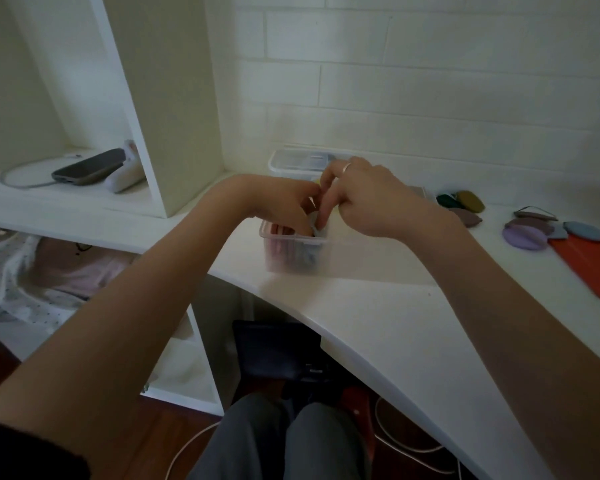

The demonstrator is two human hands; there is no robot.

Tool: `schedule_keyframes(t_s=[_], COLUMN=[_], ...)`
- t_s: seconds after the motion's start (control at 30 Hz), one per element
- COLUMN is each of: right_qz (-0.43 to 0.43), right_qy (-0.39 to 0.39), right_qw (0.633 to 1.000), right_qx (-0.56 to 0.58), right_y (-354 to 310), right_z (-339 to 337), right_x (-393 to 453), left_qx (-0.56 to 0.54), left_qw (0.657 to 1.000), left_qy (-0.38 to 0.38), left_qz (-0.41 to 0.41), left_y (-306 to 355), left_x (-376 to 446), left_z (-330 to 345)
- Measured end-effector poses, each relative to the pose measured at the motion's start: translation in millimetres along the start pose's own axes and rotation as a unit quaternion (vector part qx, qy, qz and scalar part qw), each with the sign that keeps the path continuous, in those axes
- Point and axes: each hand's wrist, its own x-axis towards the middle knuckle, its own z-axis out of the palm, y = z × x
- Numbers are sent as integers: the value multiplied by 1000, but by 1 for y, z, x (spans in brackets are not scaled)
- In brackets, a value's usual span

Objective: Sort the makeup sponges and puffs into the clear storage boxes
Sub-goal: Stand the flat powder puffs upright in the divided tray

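White desk (378, 317) runs under a brick wall. At its centre a clear storage box (293, 252) holds upright puffs; the left hand (278, 206) and right hand (364, 199) dip their curled fingers into it, pinching a grey-blue puff (317, 230). Loose puffs (530, 230) lie at three o'clock, a lidded box (298, 161) at twelve.

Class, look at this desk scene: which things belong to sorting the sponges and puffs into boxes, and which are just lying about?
Part of the job:
- clear box under both hands
- second clear box behind
- loose puffs on the desk
- left hand
- right hand

Lying about:
- phone on the shelf
- red folder
- clothes on the lower shelf
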Motion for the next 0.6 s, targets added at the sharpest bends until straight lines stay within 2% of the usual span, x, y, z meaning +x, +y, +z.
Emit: schedule_keyframes(t_s=[0.13, 0.23, 0.37, 0.4, 0.47, 0.6], right_qz=[-7, -3, 5, 12, 41, 90], right_qy=[-24, -40, -50, -48, -24, 81], right_qw=[998, 997, 991, 993, 999, 981], right_qx=[-54, -59, -122, -105, -3, 153], right_y=[0, -5, -15, -15, -14, -9], right_z=[0, 3, 4, 6, 9, 6], right_x=[-1, -2, -1, -2, -2, 4], left_qx=[45, 65, 108, 107, 83, 47], left_qw=[998, 995, 987, 987, 988, 990], left_qy=[36, 70, 115, 122, 128, 131], left_qz=[-13, 2, 17, 12, 5, -1], left_y=[6, 7, 10, 11, 12, 9], left_x=[2, -1, -5, -6, -9, -14], left_z=[-2, -4, 4, 7, 8, 5])
